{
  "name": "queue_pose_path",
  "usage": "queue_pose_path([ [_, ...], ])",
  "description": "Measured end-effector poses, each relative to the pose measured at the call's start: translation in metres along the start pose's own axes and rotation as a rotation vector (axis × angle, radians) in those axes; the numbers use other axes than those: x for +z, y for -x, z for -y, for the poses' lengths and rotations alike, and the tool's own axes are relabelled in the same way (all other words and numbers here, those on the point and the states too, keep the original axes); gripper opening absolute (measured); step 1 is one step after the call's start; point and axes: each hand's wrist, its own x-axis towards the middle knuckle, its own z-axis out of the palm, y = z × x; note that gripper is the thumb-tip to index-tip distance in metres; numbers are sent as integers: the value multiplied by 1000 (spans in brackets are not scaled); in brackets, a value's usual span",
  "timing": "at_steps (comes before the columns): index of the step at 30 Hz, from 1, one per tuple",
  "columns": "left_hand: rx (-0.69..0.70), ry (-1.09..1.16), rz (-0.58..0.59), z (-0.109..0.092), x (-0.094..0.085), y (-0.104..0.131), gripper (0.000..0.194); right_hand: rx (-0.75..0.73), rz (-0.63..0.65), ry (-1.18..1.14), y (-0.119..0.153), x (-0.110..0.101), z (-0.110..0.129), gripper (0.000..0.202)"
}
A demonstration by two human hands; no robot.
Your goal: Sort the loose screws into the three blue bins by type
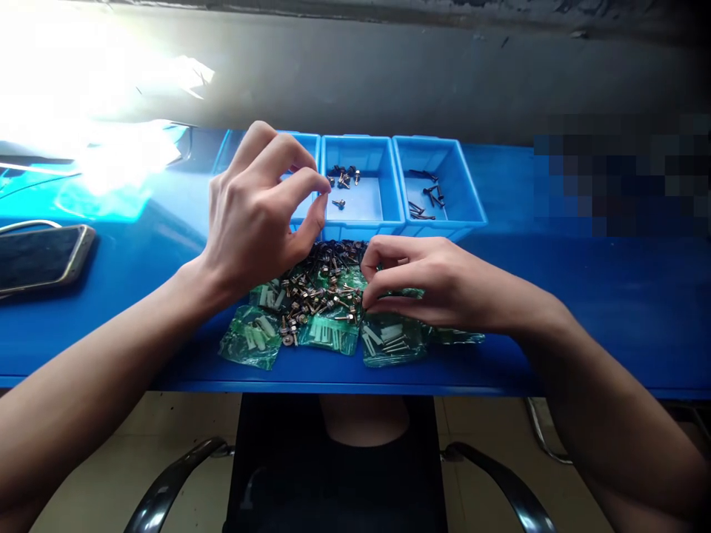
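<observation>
Sorting loose hardware from a mixed pile into blue bins appears to be the step in hand; the screw pile (318, 300) lies in the middle of the blue table (600, 296), on the near side of three bins in a row. The left hand (258, 200) hangs in front of the left bin (311, 143) and beside the middle bin (366, 206), thumb and forefinger brought close together; whether a screw is pinched there, I cannot tell. The right hand (430, 280) is at the right of the pile, fingers bent and fingertips down at the screws; what it grasps, if anything, is hidden. The middle bin holds a few washer-head screws (343, 179); the right bin (464, 203) holds dark, long screws (430, 194); the left bin's contents are mostly screened by the left hand. Green plastic bags (261, 355) with white wall plugs lie under and around the pile, towards the near edge. As I judge it, the next move calls for parting one screw from the tangle, reading its type, and releasing it over the matching bin without dragging the bags along.
</observation>
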Motion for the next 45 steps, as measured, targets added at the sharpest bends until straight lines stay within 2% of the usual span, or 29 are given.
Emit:
queue_pose_path([
  [2,40,-6,-42,0,-2,-1,6,-20,-82,-4,-2,1,2,6],
  [6,146,34,-124,-1,-5,-5,6,53,-382,-28,-5,3,9,10],
  [9,177,124,-95,-9,-10,-6,17,136,-558,-26,-6,5,17,8],
  [11,142,140,-46,-16,-12,-6,25,185,-612,-32,-6,6,22,9],
  [14,120,136,6,-23,-14,-4,28,236,-620,-20,-7,7,28,16],
  [19,270,184,-78,-20,-14,-5,21,295,-614,27,-10,6,33,22],
  [27,293,185,-72,-19,-16,-6,16,295,-587,-14,-12,6,33,22],
  [34,263,180,-34,-23,-19,-6,12,267,-696,-85,-11,14,34,13],
  [39,262,256,-45,-23,-19,-8,13,95,-868,-214,-13,24,27,17],
  [45,288,240,-24,-17,-20,-7,15,149,-832,-232,-13,24,26,12],
])
